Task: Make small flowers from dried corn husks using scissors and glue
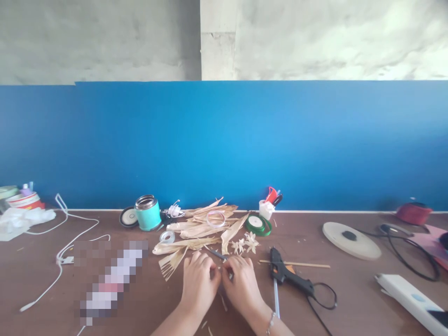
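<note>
My left hand (200,281) and my right hand (241,282) meet near the table's front middle, fingers curled and fingertips close together. Both pinch something small and pale that is mostly hidden by the fingers. Just beyond them lie dried corn husks (201,228), one cut into a fringe (172,265) beside my left hand. Pale husk flowers (250,242) rest behind my right hand. A dark, thin tool (217,253) shows behind the fingertips. To the right of my right hand is a black glue gun (289,275), lying near a thin wooden stick (308,265).
A turquoise flask (147,214), tape roll (167,237), green ribbon spool (257,225) and white cup of tools (266,209) stand toward the back. White cables (75,238) lie left. At right are a round pale disc (350,240), black cable (402,254) and white box (413,298).
</note>
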Demonstrator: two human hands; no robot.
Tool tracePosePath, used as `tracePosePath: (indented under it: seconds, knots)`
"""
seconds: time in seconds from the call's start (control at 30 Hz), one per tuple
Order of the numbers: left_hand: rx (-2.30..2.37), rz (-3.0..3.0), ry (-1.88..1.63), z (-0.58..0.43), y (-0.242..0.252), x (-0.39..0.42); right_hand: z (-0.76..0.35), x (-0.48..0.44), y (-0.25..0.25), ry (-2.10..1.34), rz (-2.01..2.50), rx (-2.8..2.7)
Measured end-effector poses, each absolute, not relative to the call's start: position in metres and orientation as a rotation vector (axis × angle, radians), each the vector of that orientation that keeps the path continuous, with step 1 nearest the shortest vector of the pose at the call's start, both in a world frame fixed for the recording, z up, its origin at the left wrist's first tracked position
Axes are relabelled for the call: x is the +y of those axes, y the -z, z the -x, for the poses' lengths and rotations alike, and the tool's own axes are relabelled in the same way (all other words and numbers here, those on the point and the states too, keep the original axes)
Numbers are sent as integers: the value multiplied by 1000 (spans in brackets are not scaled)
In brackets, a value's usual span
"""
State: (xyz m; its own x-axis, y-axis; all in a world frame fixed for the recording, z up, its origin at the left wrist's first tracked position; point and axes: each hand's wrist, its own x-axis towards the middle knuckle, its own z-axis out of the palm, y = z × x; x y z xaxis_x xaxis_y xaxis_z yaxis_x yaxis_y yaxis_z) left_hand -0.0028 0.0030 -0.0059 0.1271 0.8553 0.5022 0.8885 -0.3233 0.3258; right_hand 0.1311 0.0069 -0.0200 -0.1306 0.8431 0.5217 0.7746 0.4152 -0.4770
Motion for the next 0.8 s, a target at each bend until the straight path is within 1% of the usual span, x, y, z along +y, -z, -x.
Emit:
tracePosePath:
  seconds: [0.17,0.27,0.4,0.53,0.7,0.8]
  knots:
    - [-1810,2287,1035,12,1,7,-135,8,19,-130,1419,-1892]
    - [-1707,2429,1098,16,-1,8,-139,9,17,-171,1384,-1926]
    - [-1608,2577,1045,12,1,7,-137,8,14,-168,1333,-1973]
    - [-1591,2502,964,6,3,5,-133,8,16,-105,1377,-1946]
    - [-1676,2320,1001,16,3,12,-144,15,19,-18,1525,-1819]
    - [-1724,2408,969,26,5,20,-150,18,16,-12,1499,-1809]
